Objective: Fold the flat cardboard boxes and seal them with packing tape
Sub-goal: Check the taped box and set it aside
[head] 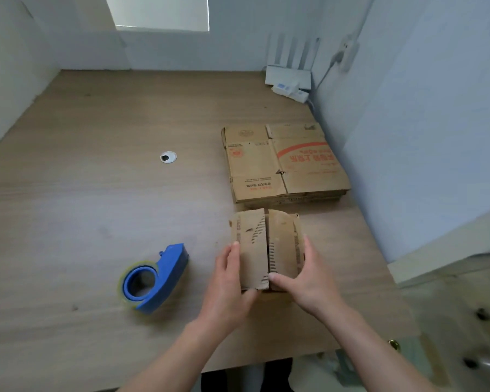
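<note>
- A folded box [252,250] of worn brown cardboard stands on the wooden surface [96,193], near its front edge and right of centre; its two top flaps are closed, with the seam between them running away from the person.
- The left hands' side: the left hand [227,281] grips the box's left wall, fingers up along it, thumb at the near edge.
- The right hand [303,278] clasps the right wall, its thumb pressing on the top by the seam.
- A blue tape dispenser [156,275] with a clear roll lies to the left of the box, apart from it.
- A stack of flat boxes [283,162] lies just behind the folded one.
- A white router [289,75] sits in the far right corner.
</note>
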